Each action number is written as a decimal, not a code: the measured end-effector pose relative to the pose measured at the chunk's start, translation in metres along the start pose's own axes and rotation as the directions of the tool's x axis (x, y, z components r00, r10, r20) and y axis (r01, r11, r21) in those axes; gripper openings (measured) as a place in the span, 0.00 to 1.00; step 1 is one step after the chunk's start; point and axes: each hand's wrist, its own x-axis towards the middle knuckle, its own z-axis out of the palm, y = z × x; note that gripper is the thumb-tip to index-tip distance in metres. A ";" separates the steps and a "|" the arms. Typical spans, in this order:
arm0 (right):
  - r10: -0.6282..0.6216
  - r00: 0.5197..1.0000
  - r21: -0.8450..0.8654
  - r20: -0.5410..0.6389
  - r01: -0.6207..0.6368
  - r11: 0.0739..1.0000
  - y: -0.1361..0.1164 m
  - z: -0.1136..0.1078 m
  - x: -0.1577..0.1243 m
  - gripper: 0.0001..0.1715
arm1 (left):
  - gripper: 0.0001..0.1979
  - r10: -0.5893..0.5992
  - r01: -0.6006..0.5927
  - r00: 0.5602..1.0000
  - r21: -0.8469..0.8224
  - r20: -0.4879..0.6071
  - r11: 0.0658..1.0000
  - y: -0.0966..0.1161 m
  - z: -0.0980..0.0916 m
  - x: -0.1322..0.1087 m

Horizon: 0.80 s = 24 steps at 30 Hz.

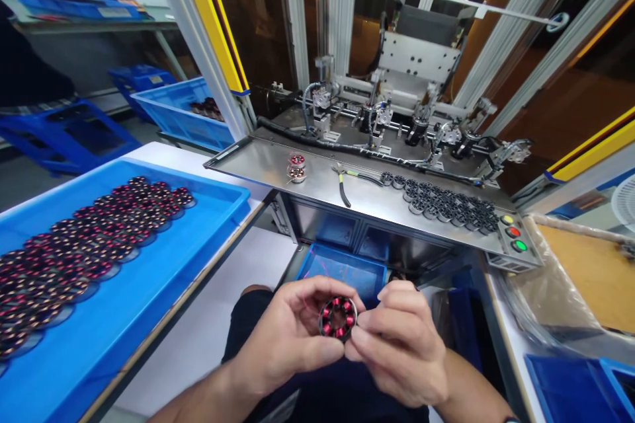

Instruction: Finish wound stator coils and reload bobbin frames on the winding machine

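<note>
Here, your left hand (pixel 292 337) holds a glossy red-coiled ring (pixel 339 332), your right hand (pixel 404 337) pinching its rim; pliers (pixel 341 179) lie near the front edge of the smooth metal surface (pixel 268 162).

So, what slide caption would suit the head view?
Left hand holds a red-wound ring, right hand against it; pliers lie on the metal ledge.

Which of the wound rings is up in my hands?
The red-wound ring held between your left hand and right hand, unlike those lying in the blue tray at your left and on the metal ledge.
</note>
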 end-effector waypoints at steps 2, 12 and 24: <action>0.030 0.998 -0.063 -0.058 -0.034 0.997 -0.005 0.003 -0.004 0.11 | 0.21 0.184 -0.177 0.982 0.147 -0.036 0.973 -0.003 0.003 0.000; 0.424 0.859 0.182 -0.287 -0.386 0.904 -0.025 0.035 -0.001 0.06 | 0.27 0.575 -0.484 0.812 0.429 -0.105 0.762 -0.019 0.009 -0.003; 0.269 0.961 0.042 -0.068 -0.267 0.963 0.005 0.020 -0.010 0.07 | 0.27 -0.009 0.011 0.989 -0.015 0.145 1.000 -0.021 -0.010 0.008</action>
